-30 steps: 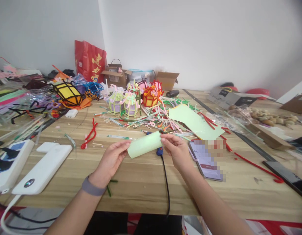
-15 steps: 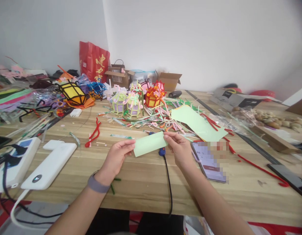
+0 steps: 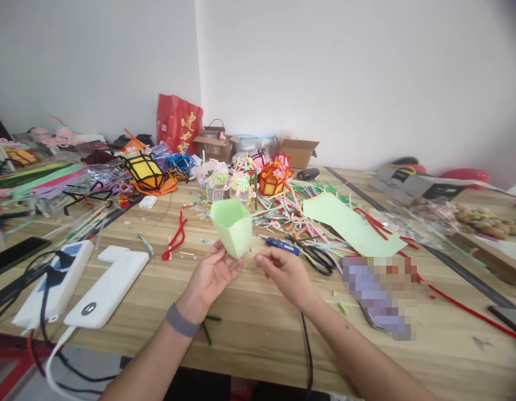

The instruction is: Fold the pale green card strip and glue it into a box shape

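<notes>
the left hand (image 3: 210, 277) holds a pale green paper form (image 3: 232, 226) at its lower end, fingers curled around the base, so that the open, folded top stands upright above the wooden table (image 3: 258, 328). the right hand (image 3: 283, 270) hovers just beside the green paper form, fingers loosely bent and touching nothing that can be made out. a grey wristband (image 3: 181, 320) sits on the left wrist. just beyond the paper form lie black scissors (image 3: 319, 259), a blue tool (image 3: 282, 245) and a flat green sheet (image 3: 350, 224). behind it stand small pipe-cleaner lanterns (image 3: 241, 186). a white power bank (image 3: 110, 287) lies well apart from it, toward the left hand's side.
</notes>
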`<action>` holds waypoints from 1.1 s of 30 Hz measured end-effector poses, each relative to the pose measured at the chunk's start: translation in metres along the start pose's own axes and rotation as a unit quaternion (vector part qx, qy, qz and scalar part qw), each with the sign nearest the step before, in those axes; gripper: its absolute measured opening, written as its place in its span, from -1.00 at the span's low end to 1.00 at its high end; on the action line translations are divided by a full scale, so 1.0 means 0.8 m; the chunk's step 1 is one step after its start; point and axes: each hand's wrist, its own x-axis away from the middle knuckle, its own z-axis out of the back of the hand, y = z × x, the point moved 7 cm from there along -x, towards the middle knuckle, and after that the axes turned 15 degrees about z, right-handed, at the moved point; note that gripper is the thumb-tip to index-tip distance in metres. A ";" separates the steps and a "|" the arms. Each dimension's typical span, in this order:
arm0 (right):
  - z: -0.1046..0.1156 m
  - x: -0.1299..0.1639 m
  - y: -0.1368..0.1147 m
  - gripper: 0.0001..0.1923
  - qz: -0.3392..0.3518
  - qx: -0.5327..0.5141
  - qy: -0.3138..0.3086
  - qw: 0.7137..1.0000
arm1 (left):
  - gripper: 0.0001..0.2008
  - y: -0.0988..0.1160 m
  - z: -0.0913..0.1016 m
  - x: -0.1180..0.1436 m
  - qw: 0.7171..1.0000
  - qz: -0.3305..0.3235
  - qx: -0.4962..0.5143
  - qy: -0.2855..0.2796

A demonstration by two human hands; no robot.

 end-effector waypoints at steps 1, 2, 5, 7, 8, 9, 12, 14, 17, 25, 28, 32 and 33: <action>0.002 -0.003 0.005 -0.71 -0.007 -0.012 0.015 1.000 | -0.80 -0.001 0.000 0.001 1.000 0.002 -0.002 0.001; 0.004 -0.005 0.010 -0.69 -0.011 -0.022 0.027 0.999 | -0.80 -0.002 0.001 0.001 1.000 0.005 -0.005 0.004; 0.009 -0.005 0.021 -0.67 -0.010 -0.039 0.046 0.998 | -0.79 -0.005 0.005 0.000 1.000 0.013 -0.010 0.022; 0.011 -0.001 0.026 -0.66 -0.009 -0.042 0.055 0.998 | -0.78 -0.007 0.007 -0.002 0.999 0.020 -0.009 0.029; 0.012 0.002 0.029 -0.66 -0.011 -0.044 0.058 0.997 | -0.77 -0.009 0.008 -0.003 0.999 0.025 -0.007 0.031; 0.012 0.004 0.031 -0.66 -0.014 -0.047 0.061 0.997 | -0.77 -0.011 0.008 -0.004 0.999 0.031 -0.005 0.031; 0.007 0.008 0.038 -0.67 -0.040 -0.076 0.050 0.995 | -0.77 -0.016 0.010 -0.008 0.998 0.047 -0.008 0.030; -0.003 0.011 0.041 -0.68 -0.075 -0.122 0.021 0.989 | -0.78 -0.018 0.012 -0.010 0.998 0.056 -0.015 0.030; -0.021 0.018 0.044 -0.66 -0.141 -0.232 -0.008 0.963 | -0.80 -0.023 0.016 -0.014 0.996 0.079 -0.028 0.034; -0.039 0.032 0.048 -0.53 -0.217 -0.415 0.065 0.881 | -0.78 -0.030 0.012 -0.014 0.993 0.095 -0.061 0.025; -0.039 0.030 0.048 -0.58 -0.209 -0.413 0.072 0.884 | -0.81 -0.030 0.009 -0.013 0.994 0.090 -0.066 0.012; -0.036 0.029 0.050 -0.61 -0.196 -0.384 0.072 0.900 | -0.77 -0.030 0.007 -0.012 0.994 0.082 -0.074 -0.015; -0.036 0.028 0.050 -0.61 -0.193 -0.376 0.070 0.904 | -0.78 -0.030 0.008 -0.012 0.994 0.076 -0.080 -0.018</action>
